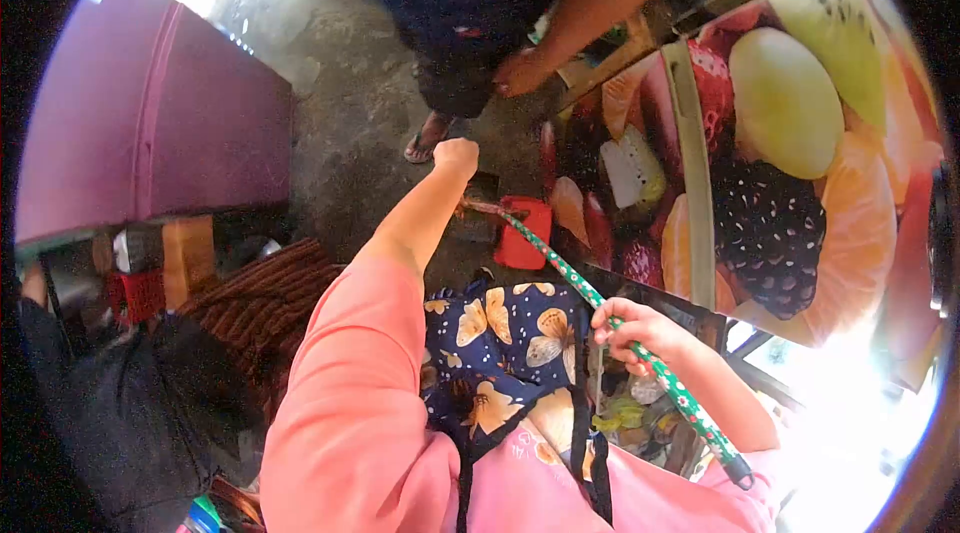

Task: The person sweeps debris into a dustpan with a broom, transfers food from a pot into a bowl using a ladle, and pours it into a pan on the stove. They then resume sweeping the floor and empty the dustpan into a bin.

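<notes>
My right hand (640, 333) is wrapped round a long stick handle (570, 278), green with a flower pattern and a black cap at its near end. The stick slants away from me to the left, down to a brownish far part low over the floor, beside my left forearm. Stretched out ahead, my left hand (456, 158) is closed in a fist; what it may hold is hidden. Just right of the stick's far part is a red plastic object (522, 231). A dark blue butterfly-print apron (500, 333) covers my lap.
A person in dark clothes (480, 3) stands close in front, one arm hanging down. To the right is a counter with a fruit-print front (780, 153). A purple cabinet (150, 103) stands left, above a brown ribbed item (265, 303). Grey concrete floor (350, 63) lies between.
</notes>
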`<state>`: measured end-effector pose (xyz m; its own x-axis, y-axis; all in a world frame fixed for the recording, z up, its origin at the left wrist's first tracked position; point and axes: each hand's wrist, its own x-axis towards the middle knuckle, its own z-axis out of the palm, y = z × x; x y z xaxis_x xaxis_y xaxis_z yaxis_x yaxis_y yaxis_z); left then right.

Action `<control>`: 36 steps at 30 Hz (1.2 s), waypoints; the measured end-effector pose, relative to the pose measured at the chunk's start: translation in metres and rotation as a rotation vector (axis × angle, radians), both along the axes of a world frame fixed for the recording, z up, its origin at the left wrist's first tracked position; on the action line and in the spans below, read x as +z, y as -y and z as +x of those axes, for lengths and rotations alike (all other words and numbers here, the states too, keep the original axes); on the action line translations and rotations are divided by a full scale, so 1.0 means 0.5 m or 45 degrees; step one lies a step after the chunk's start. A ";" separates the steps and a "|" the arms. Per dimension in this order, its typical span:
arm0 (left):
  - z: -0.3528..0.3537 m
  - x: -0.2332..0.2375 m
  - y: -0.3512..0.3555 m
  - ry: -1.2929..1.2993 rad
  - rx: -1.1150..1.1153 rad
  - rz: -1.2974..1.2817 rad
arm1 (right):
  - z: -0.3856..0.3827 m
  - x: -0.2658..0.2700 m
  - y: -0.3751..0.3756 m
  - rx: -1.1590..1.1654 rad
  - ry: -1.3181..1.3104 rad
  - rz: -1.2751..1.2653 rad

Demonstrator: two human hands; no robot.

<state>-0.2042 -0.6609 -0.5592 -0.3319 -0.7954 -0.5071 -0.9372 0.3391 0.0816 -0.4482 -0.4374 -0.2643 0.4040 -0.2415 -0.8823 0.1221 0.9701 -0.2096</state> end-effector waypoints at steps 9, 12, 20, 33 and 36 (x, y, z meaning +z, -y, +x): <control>0.411 0.028 -0.193 -0.071 1.075 0.156 | 0.173 -0.054 -0.006 0.746 -0.263 -0.247; 0.554 0.043 -0.276 -0.132 1.560 0.159 | 0.227 -0.077 -0.009 0.911 -0.318 -0.436; 0.694 -0.070 -0.530 -0.381 2.420 0.057 | 0.288 -0.169 0.032 1.376 -0.456 -1.158; 0.652 0.190 -0.575 -1.640 3.316 0.072 | 0.447 -0.249 0.124 1.130 -0.429 -1.041; 0.683 0.208 -0.493 -1.737 3.334 0.129 | 0.578 -0.216 0.228 1.089 -0.499 -0.800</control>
<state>0.1371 -0.4145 -0.4554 0.3574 -0.0282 -0.9335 0.8854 -0.3079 0.3482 -0.1594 -0.5516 -0.3723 0.3713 -0.4639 -0.8043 -0.7126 0.4130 -0.5671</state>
